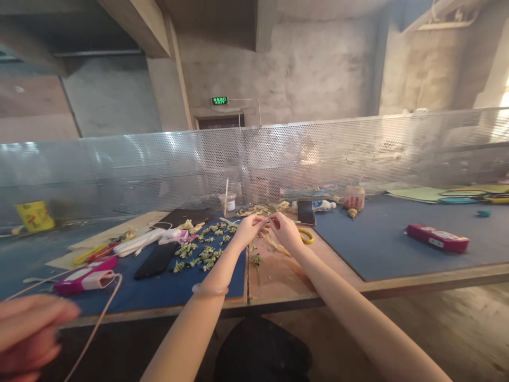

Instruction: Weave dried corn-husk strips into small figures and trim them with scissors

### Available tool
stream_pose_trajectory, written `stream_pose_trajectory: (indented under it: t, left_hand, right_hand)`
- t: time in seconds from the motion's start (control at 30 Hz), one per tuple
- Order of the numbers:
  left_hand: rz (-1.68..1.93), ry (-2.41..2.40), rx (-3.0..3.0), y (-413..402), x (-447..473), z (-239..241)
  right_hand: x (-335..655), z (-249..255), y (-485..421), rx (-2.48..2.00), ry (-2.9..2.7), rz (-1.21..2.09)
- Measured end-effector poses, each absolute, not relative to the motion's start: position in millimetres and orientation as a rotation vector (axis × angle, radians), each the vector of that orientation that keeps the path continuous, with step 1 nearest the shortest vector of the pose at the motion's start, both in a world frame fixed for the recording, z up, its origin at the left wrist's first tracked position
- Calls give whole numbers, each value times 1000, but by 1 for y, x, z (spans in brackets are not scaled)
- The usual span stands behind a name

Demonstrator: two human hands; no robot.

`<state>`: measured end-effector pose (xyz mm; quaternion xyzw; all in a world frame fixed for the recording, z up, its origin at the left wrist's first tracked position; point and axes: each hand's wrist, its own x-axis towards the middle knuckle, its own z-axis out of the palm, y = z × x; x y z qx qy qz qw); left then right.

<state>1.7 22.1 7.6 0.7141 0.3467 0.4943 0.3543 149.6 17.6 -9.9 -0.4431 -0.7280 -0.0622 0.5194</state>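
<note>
My left hand (251, 230), below a pale bangle (210, 289) on the wrist, is closed in a pinch over the tabletop. Close against it, my right hand (284, 229) pinches too, with fingertips nearly meeting those of the left. Something small and dark seems to be between them, too small to name. Under my hands, pale strips (278, 246) lie on a bare wooden board (286, 276). Several small green knotted pieces (207, 257) are spread over the blue mat to the left, and one more green piece (257, 260) sits on the wood.
A co-worker's blurred hand (32, 331) reaches in from the left by a thin cord (99, 323). Left lie a black phone (156, 261), a magenta box (85, 277) and red-handled tool (104, 250). Yellow ring (306, 236), jar (354, 197) and magenta pack (437, 237) are right.
</note>
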Motion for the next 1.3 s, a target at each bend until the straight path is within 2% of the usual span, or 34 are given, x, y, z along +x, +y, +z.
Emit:
stream_pose_trajectory:
  t: [0.2, 0.27, 0.7, 0.9, 1.13, 1.3]
  left_hand:
    - [1298, 977, 1947, 24, 1, 7]
    - [1309, 992, 1995, 23, 1, 6]
    - [1386, 1087, 2247, 22, 1, 11]
    - [1433, 977, 2313, 16, 4, 15]
    - [1434, 857, 2171, 10, 5, 19]
    - [1350, 836, 1918, 11, 4, 17]
  right_hand:
    - [146, -4, 11, -929, -1574, 520]
    - [146, -3, 11, -867, -1538, 634]
    - [145, -3, 13, -853, -1519, 601]
    - [146, -4, 18, -890, -1524, 415]
    - [147, -5, 21, -877, -1533, 446]
    - [146, -5, 18, -818, -1531, 651]
